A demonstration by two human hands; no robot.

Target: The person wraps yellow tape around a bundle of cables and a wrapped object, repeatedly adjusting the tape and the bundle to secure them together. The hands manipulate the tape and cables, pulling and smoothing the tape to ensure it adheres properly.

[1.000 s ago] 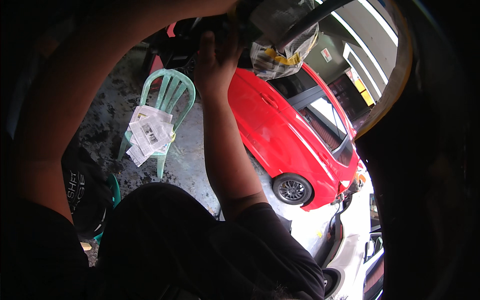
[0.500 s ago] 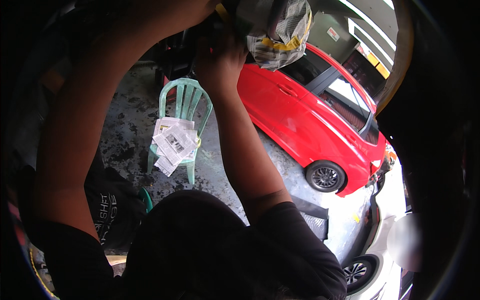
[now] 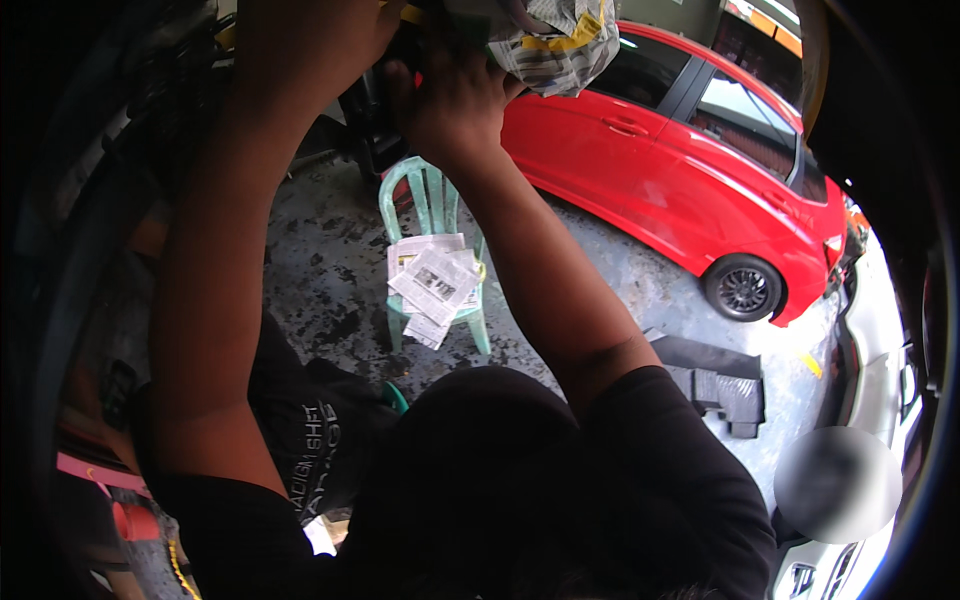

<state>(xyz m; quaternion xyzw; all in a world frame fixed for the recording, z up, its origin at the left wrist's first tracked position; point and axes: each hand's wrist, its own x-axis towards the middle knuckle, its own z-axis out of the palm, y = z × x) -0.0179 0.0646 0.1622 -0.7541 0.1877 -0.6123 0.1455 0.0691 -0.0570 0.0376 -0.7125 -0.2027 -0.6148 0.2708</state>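
The left hand [image 3: 370, 30] and right hand [image 3: 455, 105] are raised close together but apart, reaching up into a dark area; shadow and the upper edge hide the fingertips, so I cannot tell whether either clamps anything. Working half blind up there, a finger could slip or pinch. Just right of the right hand hangs a paper wrap [image 3: 580, 68] with yellow tape [image 3: 565, 36] across it; a careless knuckle might tear the paper or lift the tape. A black part [image 3: 372, 115] hangs just below the left hand; a wrist swung inward could knock it. Farther below, between the forearms, is a chair [image 3: 430, 190] with newspaper [image 3: 435, 285] on its seat: anything dropped might hit it or the stained floor [image 3: 330, 240]. Right of the right forearm stands a red car [image 3: 660, 165], probably too far off to be bumped.
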